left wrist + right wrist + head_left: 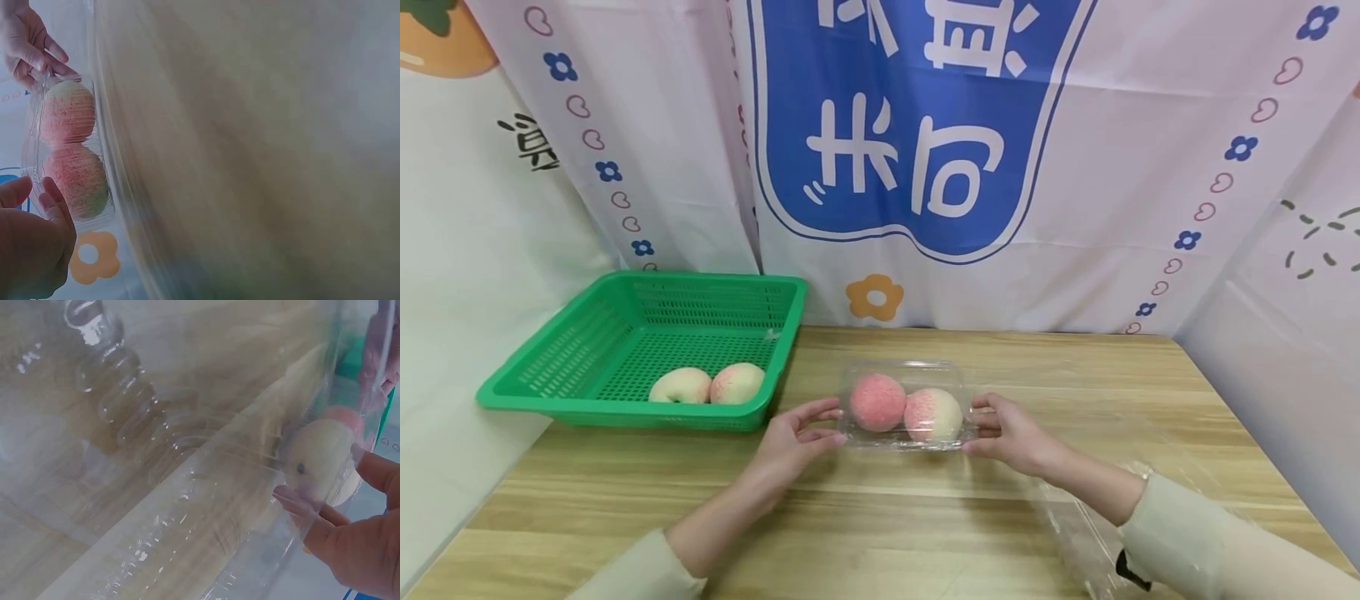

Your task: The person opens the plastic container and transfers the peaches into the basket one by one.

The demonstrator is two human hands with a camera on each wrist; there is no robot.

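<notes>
A clear plastic fruit box [897,445] with two peaches inside is held up between both hands. The left peach [878,402] is deep pink; the right peach [934,415] is pale cream with a pink side. My left hand [790,437] pinches the left end of the box between thumb and fingers. At the opposite end, my right hand [1011,435] grips the box the same way. In the right wrist view, the thumb and fingertips of the right hand [356,531] are at the box's edge, close to the pale peach [319,456].
A green plastic basket [625,415] stands at the back left, with two pale peaches [681,386] at its front right. More clear plastic packaging [1093,533] lies on the wooden table [865,533] to the right. A printed cloth [1120,175] hangs behind the table.
</notes>
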